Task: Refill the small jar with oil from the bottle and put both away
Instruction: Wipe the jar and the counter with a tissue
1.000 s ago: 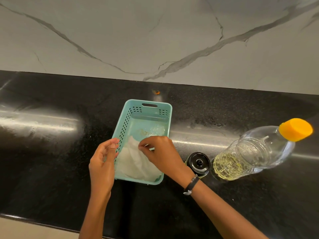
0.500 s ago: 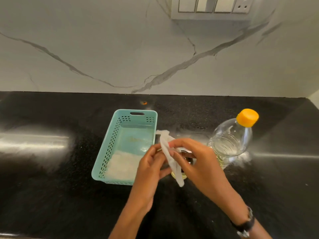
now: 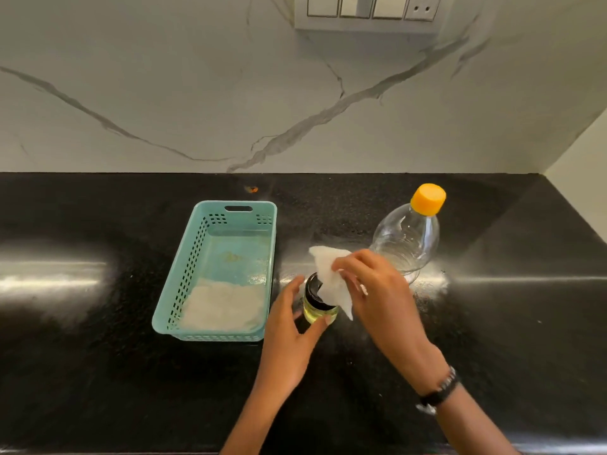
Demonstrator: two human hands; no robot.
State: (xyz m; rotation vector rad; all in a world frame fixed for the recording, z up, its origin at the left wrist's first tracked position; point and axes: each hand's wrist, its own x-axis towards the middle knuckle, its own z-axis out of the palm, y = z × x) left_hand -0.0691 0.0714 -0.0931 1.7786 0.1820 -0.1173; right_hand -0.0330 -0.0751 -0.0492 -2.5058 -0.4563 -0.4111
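A small glass jar (image 3: 318,311) with a black lid and yellow oil inside stands on the black counter. My left hand (image 3: 289,326) curls around the jar's near side, thumb and fingers on the glass. My right hand (image 3: 374,290) pinches a white tissue (image 3: 330,279) that lies over the jar's lid. Behind my right hand stands a clear plastic oil bottle (image 3: 409,236) with an orange cap, closed; its lower part is hidden by my hand.
A teal plastic basket (image 3: 193,274) sits left of the jar with white tissues piled in its near end. The black counter (image 3: 98,356) runs to a marble wall; a switch panel (image 3: 368,11) is up on the wall. A side wall closes the far right.
My right hand took a tissue out of the basket and carried it right onto the jar. My left hand left the basket and now grips the jar. The view rose and shifted right.
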